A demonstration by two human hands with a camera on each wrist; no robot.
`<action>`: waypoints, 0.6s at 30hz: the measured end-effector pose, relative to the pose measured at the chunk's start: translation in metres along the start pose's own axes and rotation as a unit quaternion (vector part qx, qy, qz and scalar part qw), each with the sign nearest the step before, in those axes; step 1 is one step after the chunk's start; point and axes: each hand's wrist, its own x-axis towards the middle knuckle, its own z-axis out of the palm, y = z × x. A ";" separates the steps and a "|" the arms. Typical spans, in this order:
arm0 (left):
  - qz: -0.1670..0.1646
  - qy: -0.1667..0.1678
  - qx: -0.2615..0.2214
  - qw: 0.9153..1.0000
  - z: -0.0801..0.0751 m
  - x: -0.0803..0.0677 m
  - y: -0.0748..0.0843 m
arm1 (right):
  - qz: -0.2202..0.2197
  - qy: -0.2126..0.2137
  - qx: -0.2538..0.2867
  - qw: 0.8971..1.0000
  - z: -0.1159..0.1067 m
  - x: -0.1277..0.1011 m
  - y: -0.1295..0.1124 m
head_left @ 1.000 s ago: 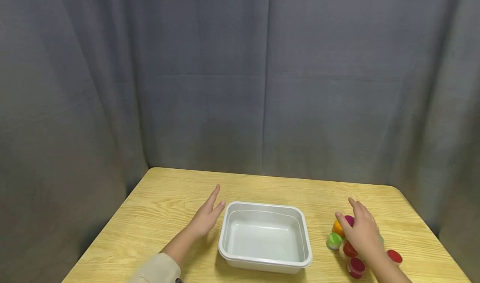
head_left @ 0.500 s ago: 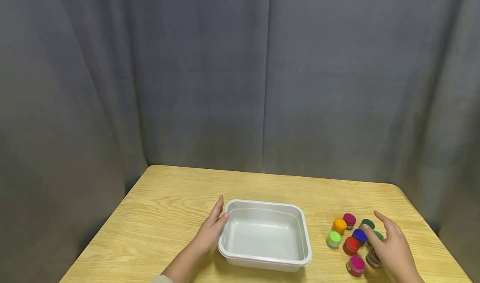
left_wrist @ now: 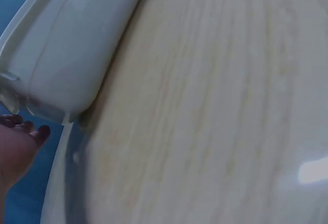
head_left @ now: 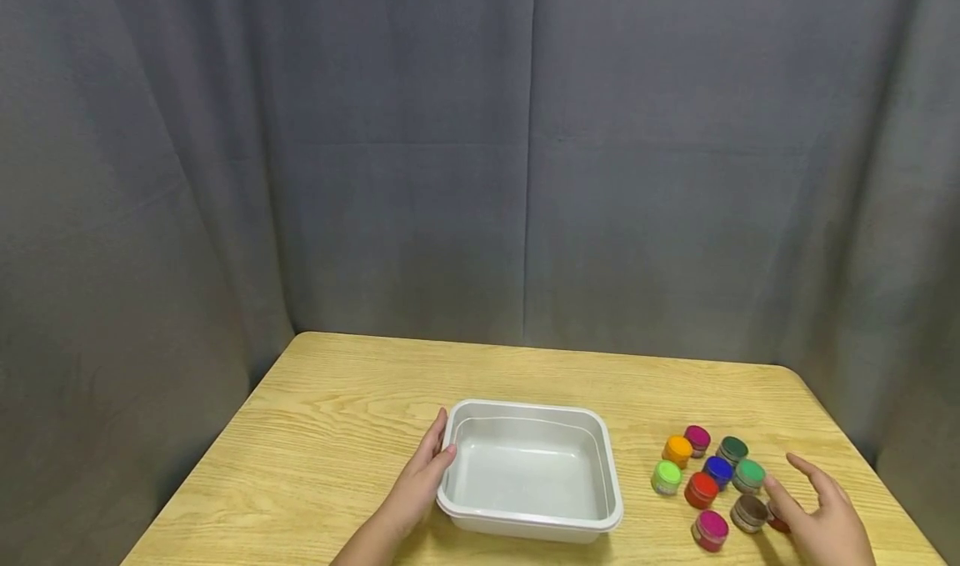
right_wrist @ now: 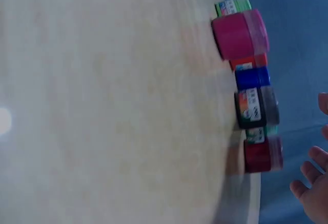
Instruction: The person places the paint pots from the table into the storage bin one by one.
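Resting against the near-left corner of the white tray (head_left: 529, 471), the left hand (head_left: 420, 481) lies with its fingers fairly straight along the tray's short left wall and the thumb at the rim; the fingers press on the wall rather than curl round it. From the left wrist view only fingertips (left_wrist: 20, 131) show at the frame's edge beside the tray's rounded corner (left_wrist: 61, 49), so how firmly they bear on it cannot be told. The tray sits near the middle of the wooden table (head_left: 330, 416), upright, with nothing inside it.

To the right of the tray, well apart from it, stands a cluster of small paint pots. At its left edge is the light green pot (head_left: 667, 476), with the orange pot (head_left: 678, 449) and a magenta pot (head_left: 697, 438) behind it. Next come the red pot (head_left: 702, 488), the blue pot (head_left: 718, 470) and a second magenta pot (head_left: 711, 528) nearest the table's front edge. Further right are the dark green pot (head_left: 732, 449), the teal pot (head_left: 749, 474) and the brown pot (head_left: 749, 512).

At the far right the right hand (head_left: 825, 520) is spread, fingers loose and apart, holding nothing, just beside the brown pot; a dark red pot (right_wrist: 262, 155) stands between them, partly hidden in the head view.
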 end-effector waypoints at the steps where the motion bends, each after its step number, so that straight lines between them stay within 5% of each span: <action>1: -0.003 0.000 -0.007 1.000 0.001 -0.001 -0.001 | 0.002 -0.003 0.000 1.000 0.000 0.000 0.003; 9: -0.027 0.003 -0.042 0.999 0.004 -0.008 -0.010 | 0.032 -0.070 0.036 0.996 0.002 0.003 0.023; 18: -0.013 0.002 -0.075 0.997 0.008 -0.012 -0.022 | 0.053 -0.037 0.099 0.993 0.016 0.010 0.040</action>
